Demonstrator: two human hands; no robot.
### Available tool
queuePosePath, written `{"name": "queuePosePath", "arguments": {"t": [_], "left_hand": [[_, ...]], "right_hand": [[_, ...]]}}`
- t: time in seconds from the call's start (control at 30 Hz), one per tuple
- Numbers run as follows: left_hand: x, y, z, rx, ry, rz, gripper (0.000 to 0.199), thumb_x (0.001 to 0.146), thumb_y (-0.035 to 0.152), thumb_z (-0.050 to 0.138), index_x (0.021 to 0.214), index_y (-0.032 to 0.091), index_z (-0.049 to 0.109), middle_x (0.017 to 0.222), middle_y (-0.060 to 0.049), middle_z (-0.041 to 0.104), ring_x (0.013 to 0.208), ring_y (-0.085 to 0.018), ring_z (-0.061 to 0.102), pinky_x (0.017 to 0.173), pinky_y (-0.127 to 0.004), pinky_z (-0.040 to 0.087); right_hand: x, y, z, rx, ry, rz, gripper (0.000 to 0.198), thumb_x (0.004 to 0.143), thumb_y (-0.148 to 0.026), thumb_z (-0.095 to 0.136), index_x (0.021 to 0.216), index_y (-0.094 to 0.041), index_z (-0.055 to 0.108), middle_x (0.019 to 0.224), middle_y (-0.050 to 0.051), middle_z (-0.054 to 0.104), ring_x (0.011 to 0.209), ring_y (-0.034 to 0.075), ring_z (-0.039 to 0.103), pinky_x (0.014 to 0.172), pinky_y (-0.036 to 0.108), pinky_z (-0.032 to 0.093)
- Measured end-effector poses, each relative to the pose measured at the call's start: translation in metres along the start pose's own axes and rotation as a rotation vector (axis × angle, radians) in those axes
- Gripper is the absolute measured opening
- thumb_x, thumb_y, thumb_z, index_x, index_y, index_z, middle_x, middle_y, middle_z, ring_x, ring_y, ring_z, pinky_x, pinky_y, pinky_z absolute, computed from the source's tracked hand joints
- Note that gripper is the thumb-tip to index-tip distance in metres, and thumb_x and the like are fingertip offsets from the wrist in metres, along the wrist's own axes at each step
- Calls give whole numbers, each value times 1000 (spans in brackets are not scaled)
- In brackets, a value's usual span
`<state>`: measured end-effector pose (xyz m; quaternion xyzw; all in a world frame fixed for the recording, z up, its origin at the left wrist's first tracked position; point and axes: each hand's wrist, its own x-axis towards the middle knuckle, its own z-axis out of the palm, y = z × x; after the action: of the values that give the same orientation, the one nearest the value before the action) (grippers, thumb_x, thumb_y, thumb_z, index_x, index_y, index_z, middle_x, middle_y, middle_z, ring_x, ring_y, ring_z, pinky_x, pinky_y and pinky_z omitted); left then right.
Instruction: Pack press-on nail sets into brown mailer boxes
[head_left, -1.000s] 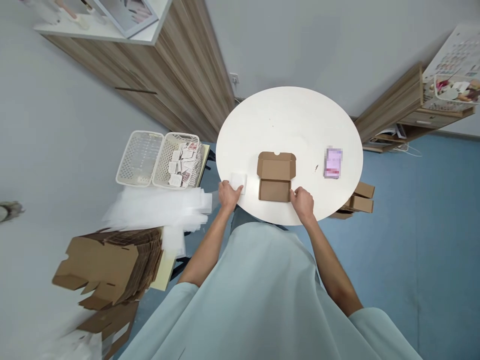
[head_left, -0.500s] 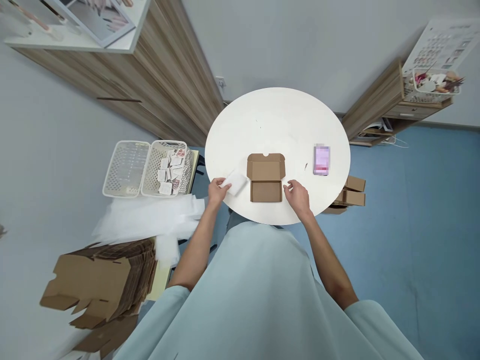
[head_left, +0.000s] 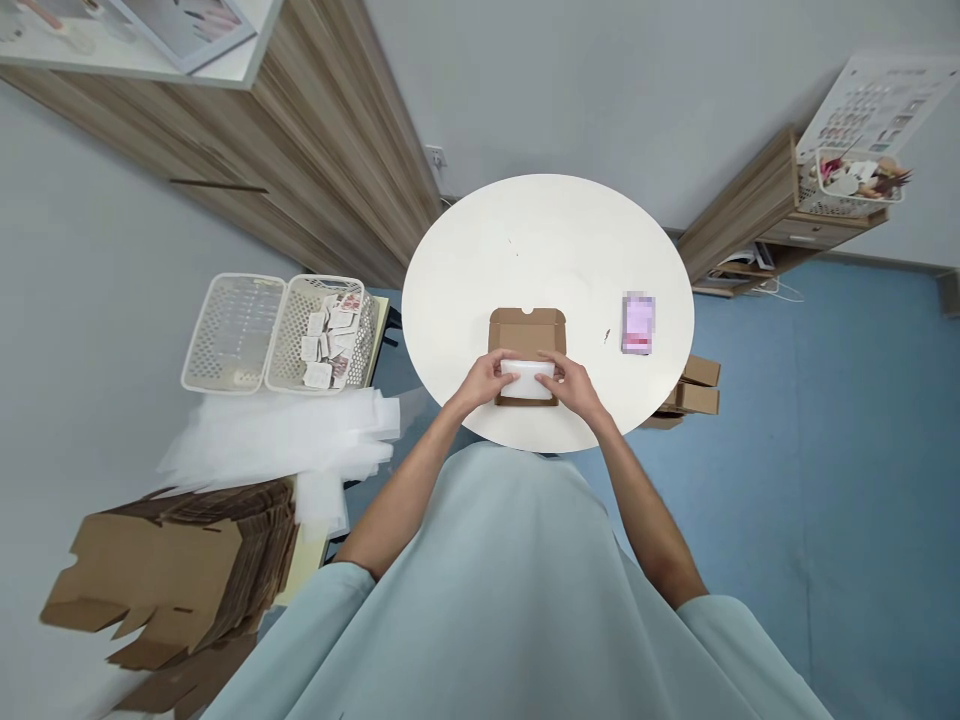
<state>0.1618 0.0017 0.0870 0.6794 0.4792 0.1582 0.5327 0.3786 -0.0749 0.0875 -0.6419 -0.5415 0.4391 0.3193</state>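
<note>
An open brown cardboard box [head_left: 527, 328] stands on the white oval table [head_left: 555, 240], its lid flap raised at the far side. Between my two hands is a white foam sheet [head_left: 528, 381], held at or in the box's tray; how deep it sits I cannot tell. My left hand [head_left: 486, 379] grips the sheet's left end with thumb and fingers. Its right end is pinched by my right hand [head_left: 568, 384]. Both hands cover the sides of the box.
A pink-purple blurred pack [head_left: 638, 323] lies on the table's right. To the left are an open white basket [head_left: 319, 330] with small packets, a pile of white foam sheets [head_left: 285, 440] and stacked flat cardboard [head_left: 165, 570]. Folded boxes [head_left: 699, 385] sit right of the table.
My left hand has brought the white foam sheet rightward from beside the box to over its tray. My right hand has moved left and taken the sheet's other end.
</note>
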Motion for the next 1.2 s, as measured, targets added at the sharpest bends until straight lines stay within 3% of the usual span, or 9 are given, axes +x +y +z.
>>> {"name": "queuePosePath", "arguments": {"t": [0.17,0.27,0.37,0.47,0.63,0.77,0.9,1.07,1.2], "left_hand": [[4,-10,32,-6,251,-220,54,83,25,82,130,21,57,128,-9,68,90,-17,70,84,-32,56],[4,-18,46,117,334,-249,35,85,23,82,110,21,58,116,-5,67,88,-17,67,86,-32,55],[2,-25,54,253,316,-211,18,91,21,75,97,22,59,110,-6,64,90,-19,66,88,-34,53],[2,-31,59,344,259,-209,7,96,21,69,100,21,63,117,-9,62,91,-22,67,87,-36,53],[4,-36,64,416,175,-188,21,95,17,65,116,18,67,130,-12,60,98,-27,69,93,-39,52],[3,-32,68,502,117,-208,21,98,17,59,118,19,68,134,-14,58,96,-28,69,88,-40,52],[2,-24,61,574,123,-190,19,100,21,57,115,18,67,133,-16,58,101,-30,69,86,-40,52],[19,-30,26,341,463,-188,38,101,31,59,136,16,55,139,-19,55,117,-29,65,101,-40,51],[42,-39,1,110,439,-293,56,96,22,64,149,15,48,149,-20,56,117,-27,68,106,-40,51]], "right_hand": [[8,23,16,-64,150,185,46,91,-36,69,135,-25,62,110,4,74,87,20,71,82,33,58],[14,30,29,-164,160,229,24,91,-32,68,114,-24,69,105,4,74,87,20,70,83,32,56],[18,36,40,-248,127,229,13,94,-26,64,104,-22,72,104,6,75,90,21,70,89,34,55],[19,41,45,-335,94,243,17,94,-20,63,109,-20,73,110,8,76,92,22,71,91,35,55],[19,42,50,-528,22,212,25,95,-13,61,117,-16,73,119,13,74,101,26,71,95,37,54],[17,34,56,-641,-25,208,22,98,-12,54,107,-16,74,124,17,69,97,27,69,89,36,53],[17,27,49,-625,9,171,19,100,-16,54,101,-18,73,121,17,67,100,27,66,89,36,53],[35,35,13,-419,329,172,32,102,-36,55,124,-14,65,124,18,67,112,29,64,99,41,51],[56,42,-2,-214,264,282,36,97,-36,61,125,-15,65,126,16,72,112,29,68,96,40,53]]}}
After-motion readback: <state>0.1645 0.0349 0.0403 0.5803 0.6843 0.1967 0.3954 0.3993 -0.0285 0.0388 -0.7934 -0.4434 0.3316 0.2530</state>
